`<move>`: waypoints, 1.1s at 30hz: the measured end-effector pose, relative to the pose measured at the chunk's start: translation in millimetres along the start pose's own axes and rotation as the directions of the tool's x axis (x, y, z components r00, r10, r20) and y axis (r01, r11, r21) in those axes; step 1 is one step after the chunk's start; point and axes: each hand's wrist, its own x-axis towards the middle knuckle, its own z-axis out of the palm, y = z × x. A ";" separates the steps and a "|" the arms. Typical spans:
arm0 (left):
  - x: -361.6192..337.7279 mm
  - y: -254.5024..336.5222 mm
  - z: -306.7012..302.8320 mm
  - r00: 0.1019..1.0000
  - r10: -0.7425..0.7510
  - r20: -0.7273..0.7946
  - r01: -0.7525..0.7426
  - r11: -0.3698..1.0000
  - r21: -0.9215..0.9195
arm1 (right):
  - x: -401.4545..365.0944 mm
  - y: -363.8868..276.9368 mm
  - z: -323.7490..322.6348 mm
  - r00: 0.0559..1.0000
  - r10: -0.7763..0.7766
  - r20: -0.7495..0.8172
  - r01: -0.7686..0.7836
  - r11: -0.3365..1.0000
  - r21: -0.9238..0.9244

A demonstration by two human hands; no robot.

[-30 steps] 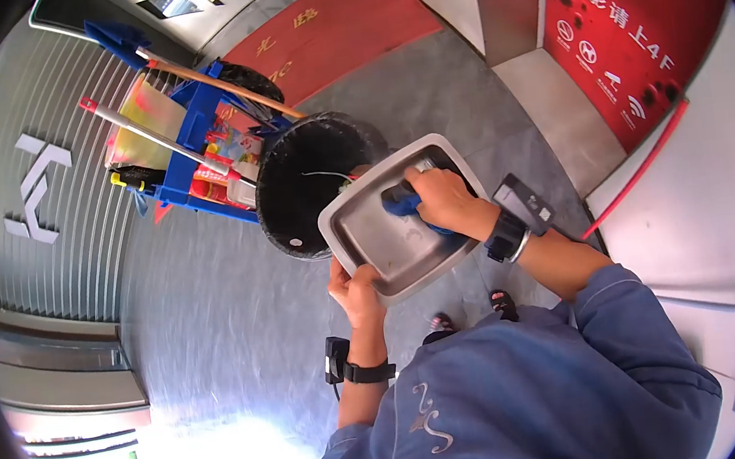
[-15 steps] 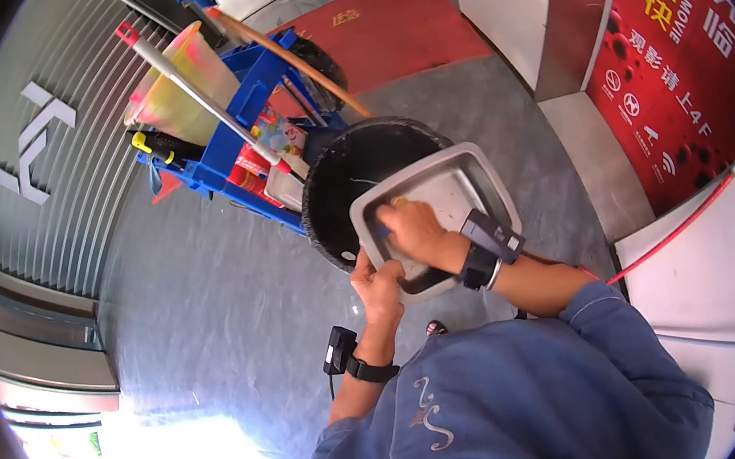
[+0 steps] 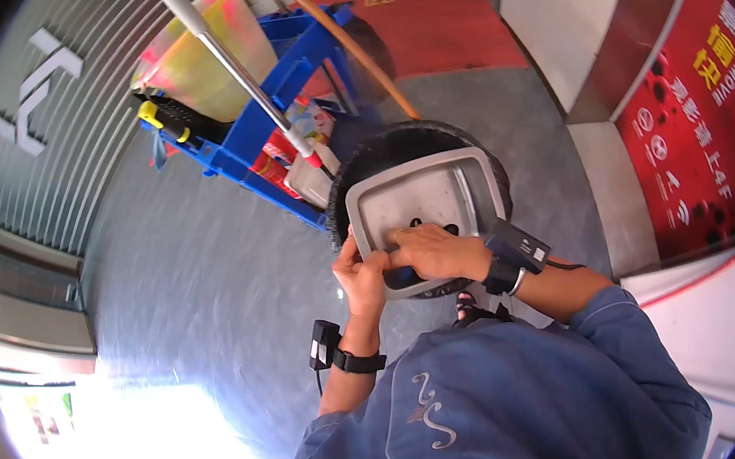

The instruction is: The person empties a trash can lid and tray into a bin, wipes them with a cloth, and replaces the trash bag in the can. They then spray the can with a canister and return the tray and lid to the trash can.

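Note:
A grey rectangular tray [image 3: 400, 194], with dark openings in its bottom, is held over a round black bucket [image 3: 491, 155]. My left hand [image 3: 362, 277] grips the tray's near left edge, thumb on the rim. Inside the tray, near that same edge, lies my right hand [image 3: 431, 253], its fingers pointing left toward my left thumb. A bit of something blue shows beneath the right hand; what those fingers hold, if anything, is hidden.
A blue cart [image 3: 242, 144] at the upper left carries a yellow-pink bucket [image 3: 219, 52], bottles and long poles. Behind lies a red mat [image 3: 444, 24]. A red poster wall [image 3: 697, 123] stands on the right, above a white surface [image 3: 716, 309].
My right hand has moved down inside the tray, close to my left hand. The tray looks more level. The cart and bucket have shifted in view as the head moved.

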 end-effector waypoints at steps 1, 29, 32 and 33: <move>7.5 -7.7 -0.3 0.999 0.005 -0.048 -0.005 1.000 0.001 | 4.4 7.5 -2.2 0.999 -0.047 0.005 0.047 0.999 -0.002; 100.4 6.0 -6.1 1.000 -0.027 -0.015 0.027 0.999 0.038 | 79.6 35.5 5.9 0.845 0.040 -0.533 0.078 0.977 0.197; 105.7 7.3 -14.5 0.998 -0.048 0.028 0.047 0.998 0.043 | 92.6 32.8 7.5 0.878 0.013 -0.478 0.007 0.999 0.041; 106.4 7.2 -18.8 0.997 -0.060 0.044 0.058 0.997 0.051 | 97.3 32.4 7.5 0.878 -0.008 -0.478 -0.019 0.998 -0.053</move>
